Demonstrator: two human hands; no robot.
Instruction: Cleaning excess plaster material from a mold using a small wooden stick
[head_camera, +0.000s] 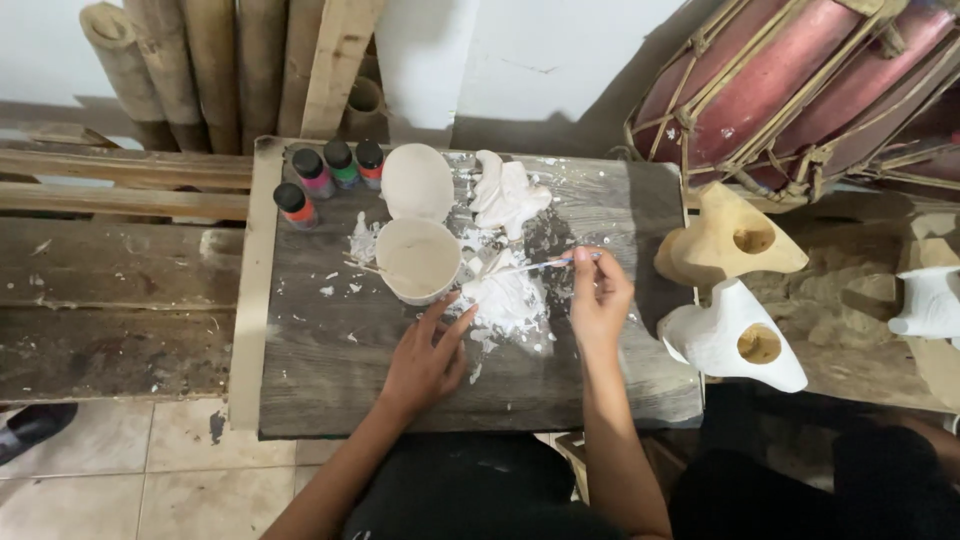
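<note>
My right hand (598, 296) holds a thin paintbrush (535, 265) with a blue ferrule, its tip pointing left toward the white paint tub (417, 260). My left hand (425, 362) rests flat on the grey wooden board (330, 360), fingers apart, its fingertips touching a flat white-painted carved piece (506, 300) that lies below the brush. The tub stands open beside that piece, with its round lid (417, 181) lying behind it. A second white carved piece (507, 193) lies farther back on the board.
Several small paint bottles (325, 178) with dark caps stand at the board's back left. Two carved wooden masks, one bare (725, 240) and one white (735, 335), sit to the right. Bamboo poles (200, 70) lean at the back left; a red drum (800, 80) lies back right.
</note>
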